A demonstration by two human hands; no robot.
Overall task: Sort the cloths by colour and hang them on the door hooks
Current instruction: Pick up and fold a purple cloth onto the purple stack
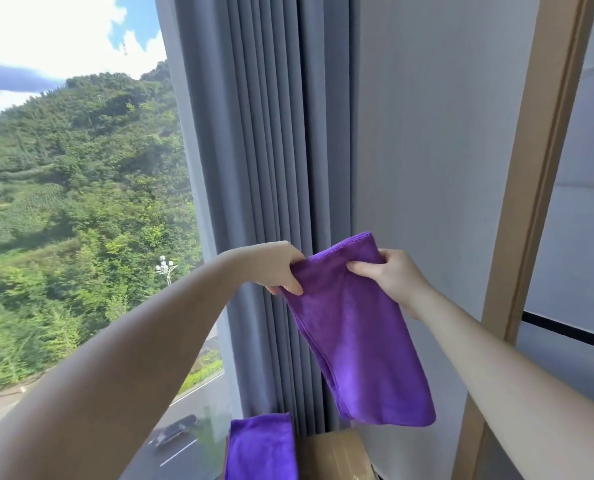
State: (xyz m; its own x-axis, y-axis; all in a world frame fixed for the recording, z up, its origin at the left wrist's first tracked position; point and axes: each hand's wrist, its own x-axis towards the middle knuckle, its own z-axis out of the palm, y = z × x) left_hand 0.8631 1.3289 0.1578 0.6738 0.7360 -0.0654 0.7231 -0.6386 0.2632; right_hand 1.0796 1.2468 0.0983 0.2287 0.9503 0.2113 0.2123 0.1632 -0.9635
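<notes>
Centrally, both hands hold one purple cloth (pixel 357 341) by its upper end, before a grey curtain (pixel 264 133) and a pale wall (pixel 427 133). Left hand (pixel 281 268): fingers (pixel 293 287) curled over the cloth's left edge, pinching it. Right hand (pixel 389 275): fingers and thumb closed on the right edge, with a fold of cloth standing up between the two hands. The cloth hangs below the fingers, doubled over, its long axis running from frame centre down toward lower right, free end lowest. A second cloth (pixel 260 448), also purple, lies at the bottom edge just beside a box (pixel 337 455). No hooks are in view. The door frame (pixel 538 168) stands at right, so the right hand is nearer it, and the coming move probably carries the cloth rightward, upper end leading.
</notes>
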